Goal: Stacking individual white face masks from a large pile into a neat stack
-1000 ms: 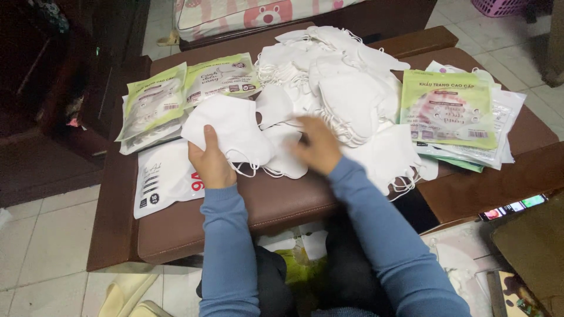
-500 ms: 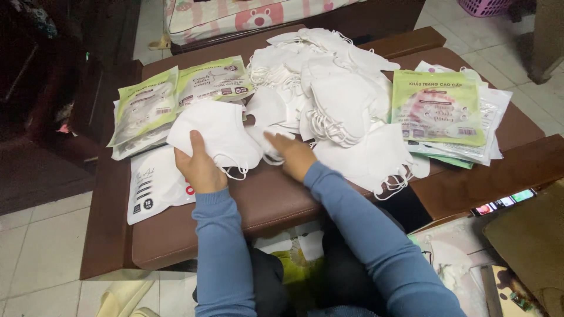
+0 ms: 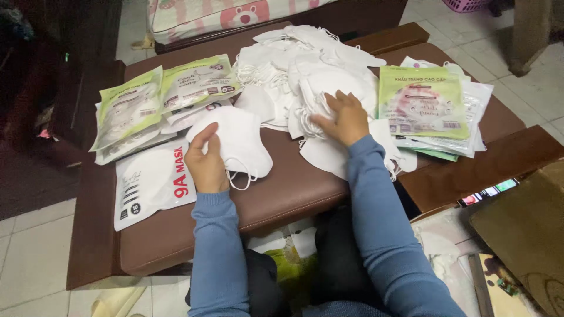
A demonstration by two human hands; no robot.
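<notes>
1. Masks are being gathered: the left hand pinches a small stack of white face masks near the middle of the brown bench, thumb on top, fingers apparently curled beneath, ear loops dangling toward the front edge.
2. The right hand lies flat and spread, holding nothing, fingertips pressing the edge of the loose mask pile heaped toward the back edge.
3. Judged step: picking the next mask off the pile.
4. That calls for separating a single mask from tangled loops.
5. Green-fronted packets lie toward the left edge, a white pouch nearer the front-left corner, another packet stack toward the right edge.
</notes>
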